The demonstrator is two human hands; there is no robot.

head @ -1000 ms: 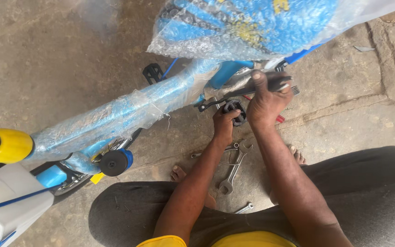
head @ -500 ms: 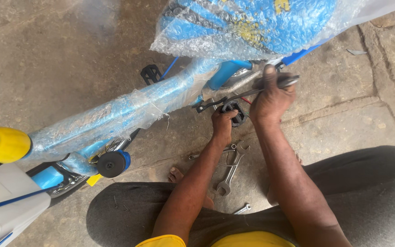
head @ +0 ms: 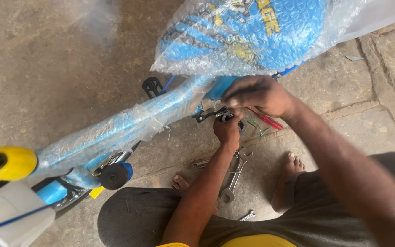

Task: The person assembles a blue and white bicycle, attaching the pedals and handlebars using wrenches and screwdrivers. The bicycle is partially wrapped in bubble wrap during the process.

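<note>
A blue child's bicycle frame (head: 129, 126) wrapped in clear plastic lies across the concrete floor. Its seat (head: 248, 34) is covered in bubble wrap. My left hand (head: 227, 129) reaches up from below and grips a black clamp part (head: 209, 114) under the seat. My right hand (head: 258, 95) hovers just above it by the seat tube, fingers curled down; whatever they hold is hidden. A red-handled screwdriver (head: 267, 119) lies on the floor beside my right wrist.
Two open-end wrenches (head: 234, 176) lie on the floor between my bare feet (head: 291, 167), with a smaller one (head: 248, 215) nearer me. A black pedal (head: 152, 86), a black-and-blue wheel piece (head: 114, 175) and a yellow handlebar grip (head: 14, 163) are at the left.
My right hand has moved left and down from gripping a dark-handled tool to the seat tube; the tool no longer shows. The view has shifted closer. My left hand stays on the clamp.
</note>
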